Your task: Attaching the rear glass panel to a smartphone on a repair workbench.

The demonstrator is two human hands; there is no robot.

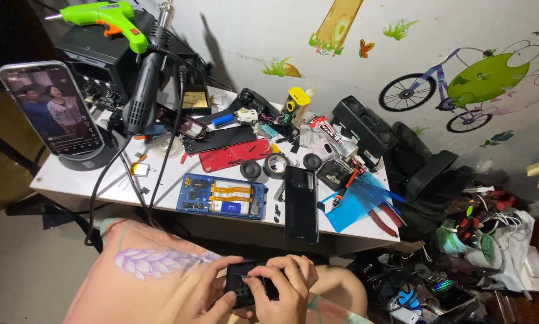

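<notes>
Both hands, left hand (212,297) and right hand (284,288), closed around small black device (245,287); looked light, rigid; best gripped by edges.

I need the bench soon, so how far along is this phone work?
Done: a blue phone lies opened on the white table, insides showing, beside a black back cover. In hand: left hand and right hand grip a small black part over the lap. Left: the phone is unclosed, with tools and parts scattered about.
</notes>
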